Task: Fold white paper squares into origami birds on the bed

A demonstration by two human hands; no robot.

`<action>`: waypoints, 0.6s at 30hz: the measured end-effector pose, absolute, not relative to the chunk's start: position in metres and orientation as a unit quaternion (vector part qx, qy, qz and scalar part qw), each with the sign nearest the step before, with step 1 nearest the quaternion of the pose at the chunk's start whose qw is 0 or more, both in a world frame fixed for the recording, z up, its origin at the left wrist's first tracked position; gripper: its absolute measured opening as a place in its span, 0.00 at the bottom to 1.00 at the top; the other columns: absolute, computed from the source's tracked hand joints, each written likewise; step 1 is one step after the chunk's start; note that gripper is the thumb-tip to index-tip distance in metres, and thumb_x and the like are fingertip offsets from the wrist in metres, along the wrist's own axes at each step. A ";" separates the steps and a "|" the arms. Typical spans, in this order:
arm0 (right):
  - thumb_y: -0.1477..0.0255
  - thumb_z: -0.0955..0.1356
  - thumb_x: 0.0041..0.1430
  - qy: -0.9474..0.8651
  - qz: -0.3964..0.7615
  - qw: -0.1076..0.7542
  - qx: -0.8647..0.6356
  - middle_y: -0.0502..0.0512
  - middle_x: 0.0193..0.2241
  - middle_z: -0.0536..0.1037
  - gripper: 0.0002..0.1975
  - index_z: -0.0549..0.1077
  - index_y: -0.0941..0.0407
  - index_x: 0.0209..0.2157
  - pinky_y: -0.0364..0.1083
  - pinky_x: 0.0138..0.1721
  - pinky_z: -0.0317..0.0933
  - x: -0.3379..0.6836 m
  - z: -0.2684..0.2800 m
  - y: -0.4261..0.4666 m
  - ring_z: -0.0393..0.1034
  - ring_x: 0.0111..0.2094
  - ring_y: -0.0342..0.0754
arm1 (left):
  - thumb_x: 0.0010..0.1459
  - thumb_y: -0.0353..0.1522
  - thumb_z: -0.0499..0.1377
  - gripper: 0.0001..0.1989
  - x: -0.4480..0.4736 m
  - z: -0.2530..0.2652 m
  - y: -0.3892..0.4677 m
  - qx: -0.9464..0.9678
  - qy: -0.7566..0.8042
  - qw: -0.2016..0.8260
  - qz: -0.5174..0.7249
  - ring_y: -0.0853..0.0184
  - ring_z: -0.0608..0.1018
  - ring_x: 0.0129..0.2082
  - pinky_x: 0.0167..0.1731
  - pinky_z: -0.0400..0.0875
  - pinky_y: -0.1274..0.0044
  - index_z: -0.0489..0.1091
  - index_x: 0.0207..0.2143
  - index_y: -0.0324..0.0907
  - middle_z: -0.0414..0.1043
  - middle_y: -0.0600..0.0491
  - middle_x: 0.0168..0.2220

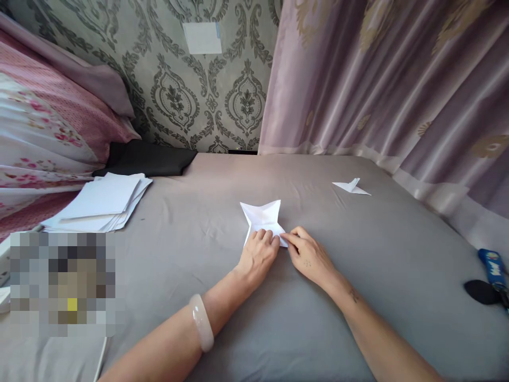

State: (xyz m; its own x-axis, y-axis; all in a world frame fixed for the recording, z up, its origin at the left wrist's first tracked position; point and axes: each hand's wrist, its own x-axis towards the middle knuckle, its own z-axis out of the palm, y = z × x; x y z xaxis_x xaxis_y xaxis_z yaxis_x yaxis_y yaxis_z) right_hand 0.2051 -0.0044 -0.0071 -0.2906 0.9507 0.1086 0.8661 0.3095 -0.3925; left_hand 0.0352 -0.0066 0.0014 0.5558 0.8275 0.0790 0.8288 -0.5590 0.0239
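1. A white folded paper [260, 214] is set on the grey sheet [178, 239], directly in front of the person, presumably so that it can be reached by both hands and backed by a flat surface. Four pointed corners can be made out, the near left one partly covered.
2. The near edge is pressed by the left hand [260, 252], with its fingers curled and laid side by side, probably to keep the paper from sliding. Whether anything is gripped beneath them cannot be told.
3. The near right corner is touched by the right hand [309, 258]. Its index finger is stretched forward and the others are bent, an arrangement apparently suited to fine work on an edge. Whether the corner is pinched by the thumb cannot be told, since the thumb is hidden.
4. One bangle is worn on the left wrist.
5. A smaller folded piece [353, 187] is placed well apart, beyond the right hand, perhaps to be kept from being crushed. Two folded pieces are thus counted.
6. One stack of paper [99, 199] is laid at the far left, seemingly out of the way; its sheets cannot be counted. One black cloth [149, 159] is seen behind it.
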 end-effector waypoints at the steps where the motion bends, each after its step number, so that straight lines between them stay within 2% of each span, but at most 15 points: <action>1: 0.76 0.60 0.62 -0.790 0.152 0.176 -0.567 0.53 0.39 0.72 0.18 0.75 0.50 0.48 0.43 0.37 0.62 0.208 -0.007 -0.003 0.71 0.35 0.44 | 0.65 0.26 0.48 0.12 0.034 0.000 -0.006 -0.885 -0.464 0.004 -0.044 0.58 0.73 0.41 0.40 0.69 0.68 0.70 0.44 0.38 0.72 0.47 0.39; 5: 0.76 0.60 0.61 -0.775 0.219 0.228 -0.547 0.52 0.38 0.73 0.16 0.77 0.52 0.41 0.42 0.40 0.63 0.219 -0.011 0.000 0.71 0.35 0.42 | 0.66 0.30 0.49 0.11 0.029 -0.005 -0.004 -0.886 -0.460 -0.002 -0.062 0.58 0.73 0.42 0.42 0.68 0.68 0.72 0.40 0.41 0.73 0.48 0.39; 9: 0.77 0.61 0.60 -0.764 0.233 0.268 -0.539 0.52 0.38 0.73 0.14 0.77 0.53 0.38 0.42 0.38 0.63 0.225 -0.015 -0.005 0.70 0.31 0.41 | 0.68 0.35 0.48 0.16 0.027 -0.007 -0.001 -0.886 -0.455 -0.018 -0.091 0.60 0.73 0.43 0.42 0.68 0.70 0.73 0.36 0.41 0.74 0.49 0.41; 13: 0.77 0.61 0.59 -0.762 0.232 0.286 -0.533 0.52 0.38 0.73 0.12 0.76 0.54 0.37 0.42 0.37 0.64 0.225 -0.015 -0.014 0.70 0.31 0.41 | 0.68 0.34 0.47 0.16 0.028 0.001 0.001 -0.887 -0.450 -0.052 -0.088 0.62 0.74 0.43 0.42 0.67 0.73 0.73 0.37 0.40 0.75 0.49 0.40; 18: 0.72 0.64 0.59 -0.752 0.219 0.286 -0.552 0.52 0.36 0.73 0.07 0.74 0.54 0.33 0.43 0.38 0.63 0.220 -0.012 -0.018 0.70 0.34 0.43 | 0.68 0.32 0.47 0.14 0.034 0.018 0.003 -0.882 -0.466 -0.062 -0.039 0.62 0.75 0.40 0.39 0.67 0.73 0.72 0.39 0.40 0.75 0.48 0.38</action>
